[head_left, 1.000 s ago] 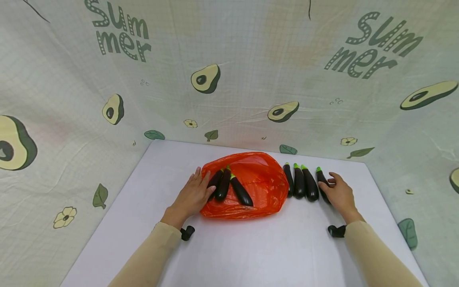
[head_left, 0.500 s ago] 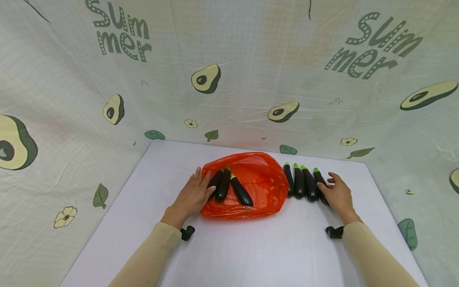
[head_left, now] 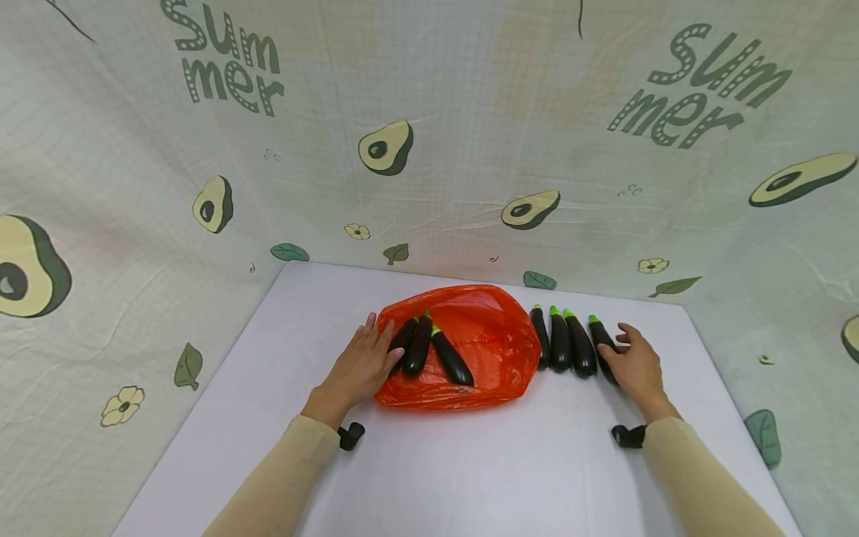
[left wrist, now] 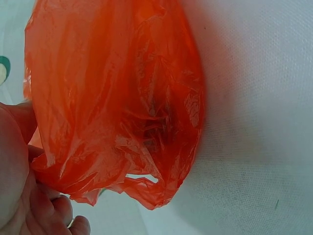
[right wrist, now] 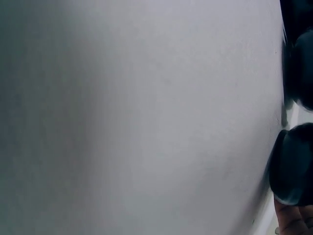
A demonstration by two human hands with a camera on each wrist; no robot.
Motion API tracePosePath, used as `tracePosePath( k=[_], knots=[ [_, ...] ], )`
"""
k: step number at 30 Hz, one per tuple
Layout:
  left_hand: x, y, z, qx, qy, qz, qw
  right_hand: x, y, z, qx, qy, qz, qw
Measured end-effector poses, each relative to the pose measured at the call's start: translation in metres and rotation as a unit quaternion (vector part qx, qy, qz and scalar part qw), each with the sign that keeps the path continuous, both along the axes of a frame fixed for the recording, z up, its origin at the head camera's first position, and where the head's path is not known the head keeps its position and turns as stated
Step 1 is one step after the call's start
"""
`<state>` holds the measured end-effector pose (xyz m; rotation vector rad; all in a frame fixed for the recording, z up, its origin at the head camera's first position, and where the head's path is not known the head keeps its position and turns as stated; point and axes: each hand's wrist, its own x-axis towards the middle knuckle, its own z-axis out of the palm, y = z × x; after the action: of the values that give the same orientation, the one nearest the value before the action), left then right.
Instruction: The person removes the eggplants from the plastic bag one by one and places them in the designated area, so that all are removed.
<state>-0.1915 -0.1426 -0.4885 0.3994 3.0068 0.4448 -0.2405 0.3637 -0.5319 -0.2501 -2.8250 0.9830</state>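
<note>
Nearest to us, at the near edge of the white worktop (head_left: 503,477), two beige sleeves (head_left: 714,477) reach in, with a small black device (head_left: 351,436) at the left wrist and another (head_left: 628,435) at the right one.

Beyond the left sleeve, we see the left hand (head_left: 358,365) at the left rim of an orange-red plastic bag (head_left: 496,347); thumb and fingers hold the film, the thumb on the inner side. The bag lies left of the middle of the worktop's far half, its mouth spread wide. Inside, toward its left, rest three dark eggplants (head_left: 451,359), one partly under the left hand.

Toward the worktop's right edge, the right hand (head_left: 636,367) grips a single eggplant (head_left: 599,333) between thumb and fingers, its green stem pointing at the far edge. Between that one and the bag, three more eggplants (head_left: 560,339) lie side by side, the leftmost just beside the bag.

Past the far edge, we see a pale cloth (head_left: 456,97) printed with avocados, leaves, flowers and the word "summer".
</note>
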Motion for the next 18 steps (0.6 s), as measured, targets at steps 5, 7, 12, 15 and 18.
tracePosePath(
  k=[5,7,12,15,18],
  knots=[
    [-0.0001,-0.0001,-0.0004,-0.001,0.001,-0.002,1.0,0.0006,-0.0033,0.0004,-0.01,0.003,0.003,0.9999],
    [-0.0006,0.0,-0.0012,-0.002,0.001,-0.003,1.0,0.0006,-0.0044,0.0007,-0.012,0.004,0.003,0.9999],
    [-0.0009,0.0006,-0.0006,-0.005,0.002,-0.005,1.0,0.0011,-0.0051,0.0019,-0.012,0.006,-0.004,0.9999],
    [-0.0007,0.0008,0.0002,-0.005,0.003,-0.007,1.0,0.0013,-0.0045,0.0029,-0.013,0.015,-0.005,0.9998],
    [-0.0008,0.0011,0.0007,-0.006,0.002,-0.007,1.0,0.0013,-0.0043,0.0042,-0.017,0.026,-0.008,0.9995]
  ],
)
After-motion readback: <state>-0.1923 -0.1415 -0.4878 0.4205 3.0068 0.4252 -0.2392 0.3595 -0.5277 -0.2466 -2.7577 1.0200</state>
